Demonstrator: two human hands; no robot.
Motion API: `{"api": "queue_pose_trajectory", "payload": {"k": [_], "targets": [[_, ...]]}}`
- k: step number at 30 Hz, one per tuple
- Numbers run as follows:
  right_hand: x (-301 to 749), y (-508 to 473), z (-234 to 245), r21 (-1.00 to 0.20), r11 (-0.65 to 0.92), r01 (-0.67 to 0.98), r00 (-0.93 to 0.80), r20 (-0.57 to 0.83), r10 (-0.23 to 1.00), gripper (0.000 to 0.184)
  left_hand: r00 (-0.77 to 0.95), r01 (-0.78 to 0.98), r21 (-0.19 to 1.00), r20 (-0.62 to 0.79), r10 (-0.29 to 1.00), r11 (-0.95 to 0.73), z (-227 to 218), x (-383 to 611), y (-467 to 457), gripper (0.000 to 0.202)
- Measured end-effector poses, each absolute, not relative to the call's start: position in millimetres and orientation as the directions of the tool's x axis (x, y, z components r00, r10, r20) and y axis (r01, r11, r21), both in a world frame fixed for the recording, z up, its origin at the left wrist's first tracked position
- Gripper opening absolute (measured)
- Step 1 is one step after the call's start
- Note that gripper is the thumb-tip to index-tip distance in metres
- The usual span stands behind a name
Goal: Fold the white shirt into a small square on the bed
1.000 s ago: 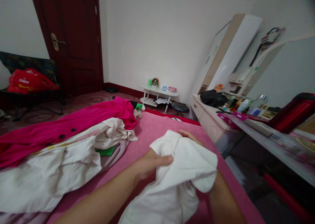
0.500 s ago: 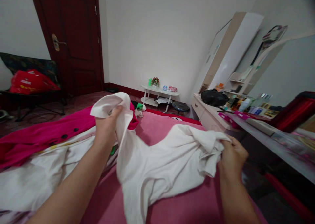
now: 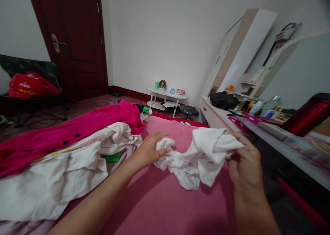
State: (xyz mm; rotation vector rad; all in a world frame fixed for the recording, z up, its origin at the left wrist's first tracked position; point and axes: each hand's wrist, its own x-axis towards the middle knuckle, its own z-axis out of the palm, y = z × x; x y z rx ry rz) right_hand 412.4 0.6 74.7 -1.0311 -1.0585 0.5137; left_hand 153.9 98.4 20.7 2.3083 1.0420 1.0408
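A crumpled white garment (image 3: pixel 198 157) lies on the pink bedspread (image 3: pixel 165 207). My right hand (image 3: pixel 244 162) pinches its right end and holds that end slightly raised. My left hand (image 3: pixel 149 149) reaches over the garment's left end with fingers spread, touching or just above the cloth. Both forearms stretch out over the bed.
A pile of clothes lies on the bed's left: a magenta buttoned coat (image 3: pixel 67 131) over white garments (image 3: pixel 51 180). A cluttered dresser (image 3: pixel 257 121) runs along the right. A small white table (image 3: pixel 166 97) stands by the far wall, a dark door (image 3: pixel 74 39) at left.
My left hand let go of the raised end of the white garment and came down with open fingers. The garment dropped from a stretched shape into a crumpled heap on the bed.
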Motion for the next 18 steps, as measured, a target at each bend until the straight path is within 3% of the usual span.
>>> {"api": "queue_pose_trajectory", "payload": {"k": [3,5,6,9,12,15,18], "targets": [[402.4,-30.0,90.5,-0.95,0.302,0.075,-0.12,0.292,0.949,0.019,0.482,0.391,0.727,0.361,0.798,-0.565,20.8,157.3,97.8,0.044],[402.2,-39.2,95.2,-0.974,0.214,0.077,-0.441,0.159,0.883,0.025,0.447,0.416,0.745,0.332,0.831,-0.522,15.2,155.2,104.6,0.039],[403.2,-37.8,94.6,-0.977,0.206,0.064,-0.49,0.149,0.859,0.029,0.419,0.448,0.732,0.335,0.844,-0.513,10.1,154.0,108.9,0.037],[409.3,-10.8,75.4,-0.961,0.235,0.148,-0.296,0.183,0.937,0.033,0.376,0.577,0.636,0.351,0.858,-0.513,-11.2,152.7,119.0,0.042],[420.3,31.0,28.8,-0.869,0.087,0.488,-0.026,0.085,0.996,0.035,0.408,0.652,0.568,0.295,0.864,-0.502,-30.2,156.1,119.4,0.063],[430.0,59.1,-22.4,-0.609,-0.019,0.793,0.116,0.119,0.986,0.05,0.456,0.658,0.573,0.211,0.864,-0.488,-38.4,162.8,111.6,0.082],[430.5,65.0,-47.5,-0.349,-0.078,0.934,0.115,0.086,0.99,0.065,0.537,0.627,0.575,0.169,0.826,-0.526,-40.3,170.3,102.9,0.089]]}}
